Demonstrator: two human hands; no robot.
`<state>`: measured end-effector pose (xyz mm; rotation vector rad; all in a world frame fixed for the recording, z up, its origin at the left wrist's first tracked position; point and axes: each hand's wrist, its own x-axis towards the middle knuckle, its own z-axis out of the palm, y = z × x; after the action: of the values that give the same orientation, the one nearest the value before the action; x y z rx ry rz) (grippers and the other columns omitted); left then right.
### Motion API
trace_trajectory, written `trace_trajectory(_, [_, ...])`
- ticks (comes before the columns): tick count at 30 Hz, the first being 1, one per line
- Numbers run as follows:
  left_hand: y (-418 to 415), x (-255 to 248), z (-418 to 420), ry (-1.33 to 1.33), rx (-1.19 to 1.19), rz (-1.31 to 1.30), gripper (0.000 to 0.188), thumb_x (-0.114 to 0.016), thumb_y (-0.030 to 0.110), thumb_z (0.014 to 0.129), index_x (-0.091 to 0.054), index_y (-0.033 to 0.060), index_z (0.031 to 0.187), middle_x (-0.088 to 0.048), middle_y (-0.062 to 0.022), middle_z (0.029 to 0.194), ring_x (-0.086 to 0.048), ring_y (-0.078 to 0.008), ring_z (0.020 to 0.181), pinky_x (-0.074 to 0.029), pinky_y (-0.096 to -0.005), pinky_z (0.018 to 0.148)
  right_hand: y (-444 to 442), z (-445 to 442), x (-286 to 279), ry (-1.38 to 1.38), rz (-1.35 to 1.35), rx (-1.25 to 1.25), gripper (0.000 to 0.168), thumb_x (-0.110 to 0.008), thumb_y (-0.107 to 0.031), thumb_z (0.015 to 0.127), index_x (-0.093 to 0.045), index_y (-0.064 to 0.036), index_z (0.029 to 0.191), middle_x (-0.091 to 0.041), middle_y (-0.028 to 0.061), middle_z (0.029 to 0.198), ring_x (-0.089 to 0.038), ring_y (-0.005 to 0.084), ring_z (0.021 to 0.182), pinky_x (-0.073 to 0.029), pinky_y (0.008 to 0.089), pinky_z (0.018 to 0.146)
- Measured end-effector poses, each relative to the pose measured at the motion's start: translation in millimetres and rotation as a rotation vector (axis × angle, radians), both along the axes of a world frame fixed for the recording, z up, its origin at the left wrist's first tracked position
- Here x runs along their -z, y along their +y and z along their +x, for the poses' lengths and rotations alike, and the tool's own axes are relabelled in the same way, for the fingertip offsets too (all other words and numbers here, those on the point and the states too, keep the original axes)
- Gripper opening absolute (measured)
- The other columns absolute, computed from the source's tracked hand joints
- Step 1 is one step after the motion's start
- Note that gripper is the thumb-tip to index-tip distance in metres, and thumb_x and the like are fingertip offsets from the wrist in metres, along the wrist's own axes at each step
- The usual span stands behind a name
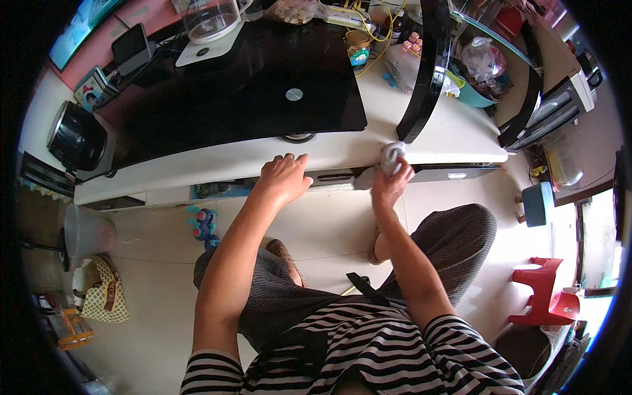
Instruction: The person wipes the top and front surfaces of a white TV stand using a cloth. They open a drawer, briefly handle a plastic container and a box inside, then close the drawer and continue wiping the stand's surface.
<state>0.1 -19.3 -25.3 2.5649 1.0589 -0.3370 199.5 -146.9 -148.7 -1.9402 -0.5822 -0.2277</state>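
My right hand [392, 185] grips a bunched grey-white cloth [393, 157] at the front edge of the white cabinet [222, 160]; part of the cloth hangs beside the drawer front. The hand is slightly blurred. My left hand [285, 178] is at the cabinet's front edge, knuckles up and fingers bent, with no object visible in it; its fingertips are partly hidden. Behind it lies the black glass top [237, 94] with a round metal disc [294, 94]. A curved black upright [425, 89] rises from the cabinet behind the cloth.
A glass kettle [212, 22] on its base, a jar [358, 49] and a dark rice cooker [79, 136] stand on the cabinet. A teal basin [476, 94] holds bags. A blue toy [203, 224], a patterned bag [103, 291] and a red plastic stool [543, 294] are on the floor.
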Motion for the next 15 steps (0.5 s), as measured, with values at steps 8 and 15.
trace_trajectory(8, [-1,-14,2,-0.029,-0.036,-0.019,0.056,-0.055,0.03,0.088,-0.041,0.0074,0.138,-0.049,-0.018,0.134,-0.048,-0.032,0.122,-0.038,-0.041,0.104,-6,-39,103,0.633,0.161,-0.317,0.035,-0.063,-0.009,0.076,-0.051,0.0,0.107,-0.058,0.011,0.09,-0.057,0.0227,0.083,-0.048,0.0329,0.075])
trace_trajectory(15, [9,-13,-16,-0.039,-0.096,-0.007,0.056,-0.055,0.03,0.088,-0.042,0.0065,0.137,-0.051,-0.0186,0.131,-0.05,-0.0321,0.12,-0.039,-0.0403,0.103,-3,-57,68,1.291,0.374,-0.124,0.038,-0.064,-0.015,0.081,-0.049,0.0,0.113,-0.058,0.0144,0.097,-0.06,0.0256,0.085,-0.053,0.0417,0.072])
